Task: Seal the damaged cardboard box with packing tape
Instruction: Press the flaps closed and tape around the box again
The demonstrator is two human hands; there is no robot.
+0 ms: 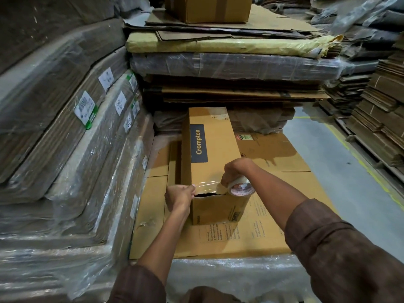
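Observation:
A long brown cardboard box (215, 149) marked "Crompton" lies on a stack of flattened cartons. Its near top edge is torn open in a dark jagged gap (209, 195). A strip of clear tape (206, 185) stretches across the box top just above the tear. My left hand (180, 196) pinches the free end of the tape at the box's left corner. My right hand (235, 172) grips the roll of clear packing tape (240, 186) at the box's right edge.
Flattened cartons (284, 193) form the work surface under the box. Plastic-wrapped cardboard bundles (65, 138) rise on the left and behind. Another box (207, 9) sits on the rear stack. A grey floor aisle (349, 171) with a yellow line runs on the right.

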